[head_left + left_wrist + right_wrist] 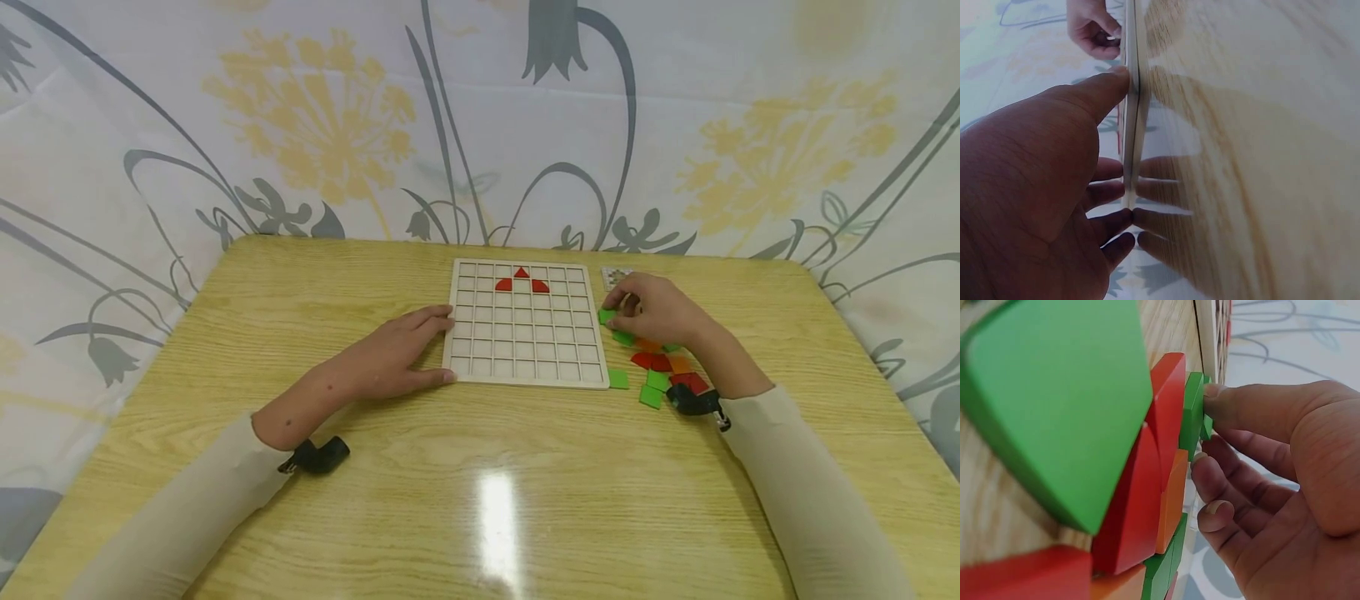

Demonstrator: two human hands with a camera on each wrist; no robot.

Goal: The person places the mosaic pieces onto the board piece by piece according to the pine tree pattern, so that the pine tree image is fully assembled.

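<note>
A pale wooden grid board [517, 379] lies flat on the table with a red triangle [521, 273] and two red pieces with rounded corners [504, 285] in its upper cells. My left hand [393, 354] rests at the board's left side, its fairly straight fingers and thumb touching the edge. Beyond the board's right edge, my right hand [660, 312] pinches a small green tile [1208, 422] between thumb and fingers, low over the table. Part of that tile is hidden by the thumb. Loose green, red and orange pieces [651, 396] lie below this hand, partly under the wrist.
A small patterned card [613, 277] lies by the board's upper right corner, partly behind the right hand. A single green square [618, 380] sits against the board's lower right corner. Floral-patterned cloth [480, 125] rises behind the wooden table [390, 517].
</note>
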